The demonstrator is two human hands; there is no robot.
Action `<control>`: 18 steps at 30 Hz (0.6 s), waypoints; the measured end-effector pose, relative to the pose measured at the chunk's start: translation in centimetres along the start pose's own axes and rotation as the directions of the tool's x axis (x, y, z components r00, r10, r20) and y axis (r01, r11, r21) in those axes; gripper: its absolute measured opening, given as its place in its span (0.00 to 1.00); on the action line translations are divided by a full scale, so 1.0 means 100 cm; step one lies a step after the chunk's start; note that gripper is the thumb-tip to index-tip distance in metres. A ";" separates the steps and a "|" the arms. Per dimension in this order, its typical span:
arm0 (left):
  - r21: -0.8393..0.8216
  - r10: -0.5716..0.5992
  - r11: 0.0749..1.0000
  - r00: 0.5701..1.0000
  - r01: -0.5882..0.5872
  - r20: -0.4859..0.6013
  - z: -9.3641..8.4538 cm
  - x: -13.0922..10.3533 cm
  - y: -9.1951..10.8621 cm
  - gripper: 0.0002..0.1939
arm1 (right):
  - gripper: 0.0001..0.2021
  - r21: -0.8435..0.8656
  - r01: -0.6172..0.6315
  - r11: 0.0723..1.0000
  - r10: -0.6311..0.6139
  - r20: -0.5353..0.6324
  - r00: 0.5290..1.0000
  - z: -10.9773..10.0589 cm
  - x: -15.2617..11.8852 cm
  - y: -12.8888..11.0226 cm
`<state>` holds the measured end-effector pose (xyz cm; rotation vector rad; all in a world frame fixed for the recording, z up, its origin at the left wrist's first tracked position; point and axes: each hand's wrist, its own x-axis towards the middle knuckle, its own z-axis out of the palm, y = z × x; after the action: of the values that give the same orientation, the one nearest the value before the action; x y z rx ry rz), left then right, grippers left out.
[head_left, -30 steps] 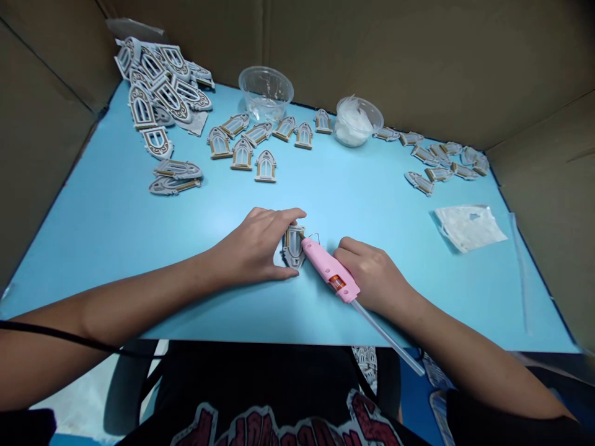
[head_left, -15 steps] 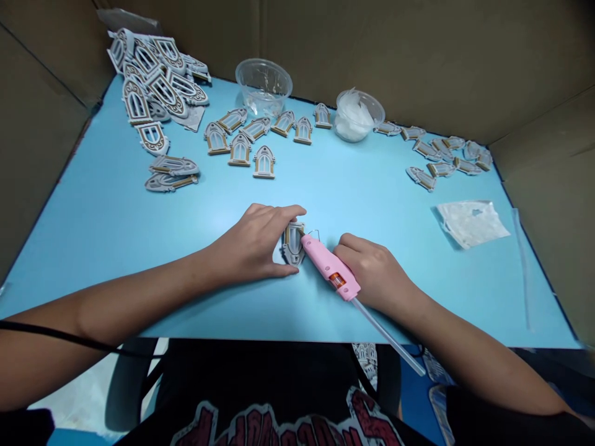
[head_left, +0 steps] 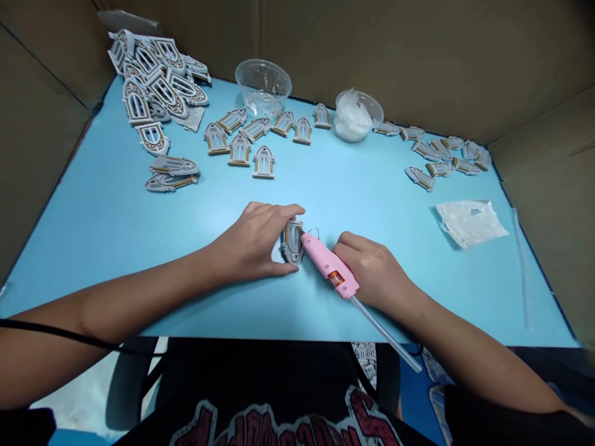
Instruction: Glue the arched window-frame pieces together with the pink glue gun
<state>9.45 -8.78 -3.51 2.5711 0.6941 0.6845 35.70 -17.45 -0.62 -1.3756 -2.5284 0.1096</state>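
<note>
My left hand (head_left: 260, 241) grips a small arched window ornament (head_left: 292, 244) between thumb and fingers, near the front middle of the table. The ornament is white and grey with gold edging, its pointed end toward me. Wrapped round the handle of a pink glue gun (head_left: 329, 265) is my right hand (head_left: 367, 266). The gun's tip meets the ornament's right edge near its upper end; whether glue is coming out is too small to tell. A clear glue stick (head_left: 385, 333) juts from the gun's back end toward me.
Loose window ornaments (head_left: 239, 150) lie behind my left hand, with a heap (head_left: 153, 80) at back left and others (head_left: 439, 168) at right. Two clear tubs (head_left: 263, 77) stand at the back, one holding white material (head_left: 352, 118). A plastic packet (head_left: 471, 223) and another glue stick (head_left: 521, 266) lie right.
Hardly anything differs. My hands, the ornament and the glue gun appear shifted very slightly left and up, with the gun's tip still at the ornament's right edge.
</note>
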 end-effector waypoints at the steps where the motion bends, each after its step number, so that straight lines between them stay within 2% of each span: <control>1: 0.005 -0.003 1.000 1.000 0.003 0.003 0.000 0.000 0.000 0.42 | 0.12 0.001 0.000 1.000 0.000 0.001 1.000 0.000 0.000 0.000; 9: 0.046 0.001 0.999 1.000 -0.002 0.011 -0.006 0.000 0.005 0.37 | 0.11 0.025 -0.036 0.999 0.035 0.054 0.998 -0.001 0.002 -0.002; 11: 0.055 0.017 0.998 1.000 -0.016 -0.002 -0.006 0.000 0.005 0.36 | 0.10 0.017 -0.119 0.993 0.116 0.095 0.989 -0.003 0.003 0.001; 13: 0.055 0.006 0.998 1.000 -0.006 -0.005 -0.005 0.000 0.003 0.37 | 0.08 -0.043 -0.263 0.964 0.266 0.105 0.958 -0.007 0.003 0.008; 15: 0.031 -0.042 0.999 0.999 0.041 0.024 -0.004 0.001 0.001 0.40 | 0.07 -0.111 -0.397 0.911 0.405 0.060 0.912 -0.011 0.002 0.017; 18: -0.029 -0.082 0.996 0.987 0.087 0.140 -0.005 0.002 0.000 0.45 | 0.08 -0.120 -0.470 0.874 0.468 -0.047 0.882 -0.018 0.001 0.027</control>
<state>9.38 -8.53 -3.05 2.5132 0.7337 0.4817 38.32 -15.93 0.60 -2.0115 -2.1631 0.0242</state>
